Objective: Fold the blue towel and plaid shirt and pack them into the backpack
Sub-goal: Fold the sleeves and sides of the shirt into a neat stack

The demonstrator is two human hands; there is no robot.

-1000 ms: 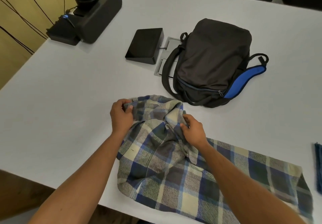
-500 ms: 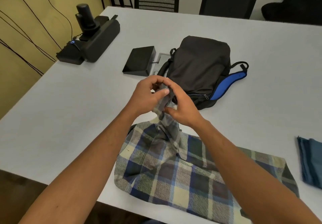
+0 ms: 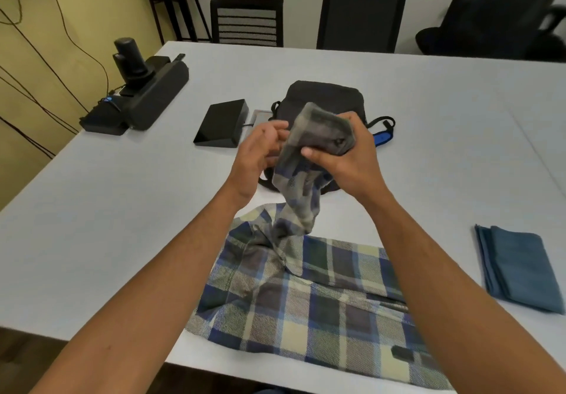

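**Shirt part lifted in two hands above the table**

Count: one plaid shirt point(image 3: 309, 298), one blue towel point(image 3: 517, 268), one backpack point(image 3: 324, 96), one flat black box point(image 3: 222, 122), one black device point(image 3: 144, 96) with cables at the far left, three chairs point(image 3: 361, 17) behind the far edge, two hands.

Shirt: most of it lies spread on the near part of the table point(image 3: 107, 210), its lower hem hanging over the near edge. One bunched section rises from the cloth up to the hands, off the table.

Towel: folded, flat, near the right edge, well apart from the shirt.

Backpack: dark with a blue strap, lying at mid table beyond the hands, partly hidden by them. Whether its zip is open cannot be told. The box sits just to its left.

Open room: bare table to the left of the shirt, between shirt and towel, and across the far right.

Grip: the right hand point(image 3: 343, 158) has fingers and thumb curled tightly round the raised wad of shirt, holding it above the backpack. The left hand point(image 3: 260, 154) is beside it, fingers loosely bent and touching the cloth's left side; the blur leaves it unclear whether it pinches the cloth.
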